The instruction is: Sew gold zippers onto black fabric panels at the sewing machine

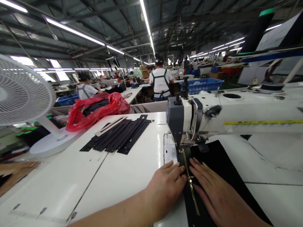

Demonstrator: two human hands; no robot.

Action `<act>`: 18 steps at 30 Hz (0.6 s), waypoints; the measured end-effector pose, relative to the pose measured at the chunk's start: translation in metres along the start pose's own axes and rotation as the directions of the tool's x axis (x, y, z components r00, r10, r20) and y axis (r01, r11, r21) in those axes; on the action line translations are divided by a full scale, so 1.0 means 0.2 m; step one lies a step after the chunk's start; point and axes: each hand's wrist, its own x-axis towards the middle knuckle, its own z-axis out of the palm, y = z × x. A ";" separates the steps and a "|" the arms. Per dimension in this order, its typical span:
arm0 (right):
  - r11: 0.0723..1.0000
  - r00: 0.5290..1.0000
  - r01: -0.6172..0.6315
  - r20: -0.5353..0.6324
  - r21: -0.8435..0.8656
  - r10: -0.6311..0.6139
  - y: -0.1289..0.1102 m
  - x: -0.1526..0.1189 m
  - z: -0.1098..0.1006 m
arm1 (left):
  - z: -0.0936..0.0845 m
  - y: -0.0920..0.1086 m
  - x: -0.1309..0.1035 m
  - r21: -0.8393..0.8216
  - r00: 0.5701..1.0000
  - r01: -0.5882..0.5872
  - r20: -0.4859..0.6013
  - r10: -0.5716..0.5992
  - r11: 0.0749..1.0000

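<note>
A gold-toothed zipper on black tape runs lengthwise under the head of the sewing machine, over a piece of black fabric. My left hand is at the zipper's left side, its fingers bent and closed on the tape edge; its thumb is hard to make out. On the other side, my right hand lies flat on the black fabric with fingers stretched out beside the teeth. The gold slider sits between both hands. The needle area is partly hidden by the presser foot.
Black slotted strips lie fanned on the white table, with a beige strip on top. A red plastic bag and a white fan stand left. Beyond are a blue basket and a co-worker.
</note>
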 end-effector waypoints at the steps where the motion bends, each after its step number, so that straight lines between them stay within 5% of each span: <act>1: 1.000 1.000 0.006 0.017 -0.010 -0.006 0.01 0.01 0.00 | 0.00 -0.01 0.00 -0.003 1.000 0.002 0.006 -0.002 1.000; 10: 0.989 0.995 -0.087 0.065 0.118 0.080 0.08 0.03 0.04 | 0.03 -0.07 0.04 0.012 0.998 0.003 0.064 -0.003 1.000; 18: 0.981 0.993 -0.114 0.045 0.159 0.108 0.13 0.09 0.09 | 0.06 -0.14 0.07 -0.021 1.000 0.001 0.001 -0.001 1.000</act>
